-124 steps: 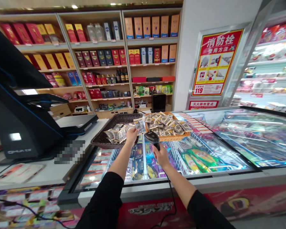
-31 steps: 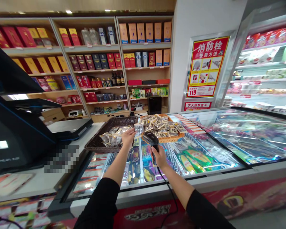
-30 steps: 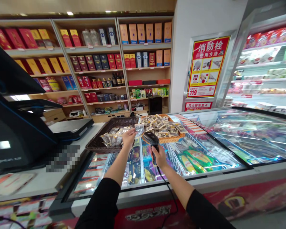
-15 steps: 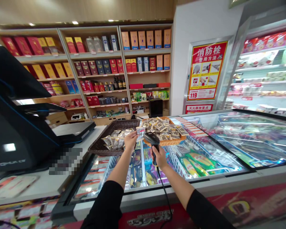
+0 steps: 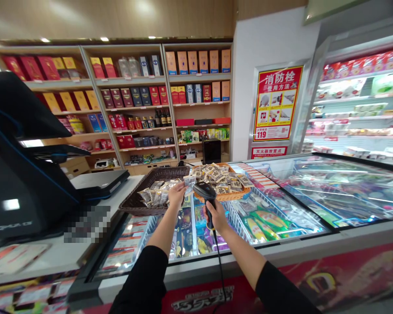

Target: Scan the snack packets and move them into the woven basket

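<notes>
My left hand (image 5: 177, 195) pinches a small snack packet (image 5: 189, 183) by its edge, over the right side of a dark brown wicker basket (image 5: 131, 201). Wrapped round the handle of a black barcode scanner (image 5: 205, 192) is my right hand (image 5: 218, 216). The scanner's head points toward the packet, and its cable hangs down in front of the freezer. Several similar packets (image 5: 157, 194) lie in the dark basket. An orange wicker basket (image 5: 239, 195), just beyond the scanner, is heaped with packets (image 5: 221, 176) bearing dark printed characters.
Both baskets rest on a glass-topped chest freezer (image 5: 308, 196) filled with packaged goods. At left, a checkout terminal (image 5: 22, 174) and a flat scale (image 5: 105, 181) stand on a counter. Shelves of boxes (image 5: 137, 104) line the back wall; a lit refrigerated case (image 5: 360, 104) is at right.
The view has shifted slightly, so the scene sits a little lower and farther left. Both hands keep their holds on the packet and the scanner, close together.
</notes>
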A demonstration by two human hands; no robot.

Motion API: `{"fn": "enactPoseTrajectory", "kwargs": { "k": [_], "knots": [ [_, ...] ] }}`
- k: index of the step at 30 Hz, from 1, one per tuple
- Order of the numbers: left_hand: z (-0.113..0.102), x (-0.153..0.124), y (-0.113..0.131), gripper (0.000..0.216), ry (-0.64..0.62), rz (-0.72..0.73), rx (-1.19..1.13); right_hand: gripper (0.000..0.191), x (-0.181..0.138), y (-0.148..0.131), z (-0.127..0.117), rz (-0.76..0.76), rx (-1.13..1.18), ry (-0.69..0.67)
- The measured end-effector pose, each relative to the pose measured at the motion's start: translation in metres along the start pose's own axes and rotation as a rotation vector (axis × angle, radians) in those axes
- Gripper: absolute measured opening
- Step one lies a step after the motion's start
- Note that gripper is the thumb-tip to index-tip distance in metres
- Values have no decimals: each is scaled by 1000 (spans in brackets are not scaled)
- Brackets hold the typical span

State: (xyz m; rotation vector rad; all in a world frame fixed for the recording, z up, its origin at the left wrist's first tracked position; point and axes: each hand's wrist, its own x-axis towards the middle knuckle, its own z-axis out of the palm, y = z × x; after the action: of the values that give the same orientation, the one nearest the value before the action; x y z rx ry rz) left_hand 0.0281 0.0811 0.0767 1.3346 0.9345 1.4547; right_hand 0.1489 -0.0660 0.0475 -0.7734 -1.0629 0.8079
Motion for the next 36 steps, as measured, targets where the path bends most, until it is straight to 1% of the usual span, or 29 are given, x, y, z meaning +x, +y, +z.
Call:
{"fn": "enactPoseTrajectory", "kwargs": {
  "k": [2,5,7,8,9,10,11,13,14,15,16,18,20,22,24,25,26,28,30,31,34,36],
  "knots": [
    [2,0,2,26,10,1,-10,38,-2,-2,0,9,-4,-9],
    [1,0,9,22,108,56,38,37,-5,-5,-5,10,-14,-20],
    [-9,-2,17,20,185,150,167,38,-7,-5,-13,21,-24,-8],
    [-17,-3,22,19,195,208,267,39,-8,-5,-18,32,-29,9],
    [-28,-4,27,19,177,263,385,40,-8,-4,-23,44,-31,34],
    [-41,-4,31,20,122,308,515,41,-8,-3,-27,55,-31,64],
    [-54,-5,35,22,37,338,642,42,-8,-1,-31,65,-24,99],
    [-79,-5,42,25,-182,309,864,44,-6,5,-36,83,-1,154],
    [-89,-4,44,27,-263,271,950,45,-5,8,-36,91,11,169],
    [-97,-3,46,27,-315,230,1027,45,-4,11,-36,98,18,171],
    [-102,-1,48,27,-333,193,1102,45,-3,14,-35,105,21,165],
    [-107,3,51,22,-291,142,1258,44,-2,18,-32,117,24,139],
    [-105,8,53,13,-227,76,1396,44,-2,20,-32,126,31,125],
    [-100,13,54,4,-156,-1,1446,44,-1,18,-36,134,38,139],
    [-89,16,56,3,-111,-23,1448,45,1,14,-46,125,29,182],
    [-81,16,57,4,-111,0,1452,45,2,11,-54,112,17,209],
    [-71,16,58,5,-131,44,1462,45,4,8,-62,94,4,238],
    [-45,14,59,12,-221,153,1467,45,7,2,-83,53,-18,298],
    [-9,9,59,21,-328,242,1410,44,11,-5,-106,12,-31,375],
    [11,6,58,25,-376,258,1368,44,13,-8,-119,-9,-36,421],
    [79,-7,55,31,-494,355,1233,45,17,-15,-155,-66,-64,559],
    [127,-18,52,34,-569,429,1130,44,17,-17,-175,-75,-88,623]
  ]
}}
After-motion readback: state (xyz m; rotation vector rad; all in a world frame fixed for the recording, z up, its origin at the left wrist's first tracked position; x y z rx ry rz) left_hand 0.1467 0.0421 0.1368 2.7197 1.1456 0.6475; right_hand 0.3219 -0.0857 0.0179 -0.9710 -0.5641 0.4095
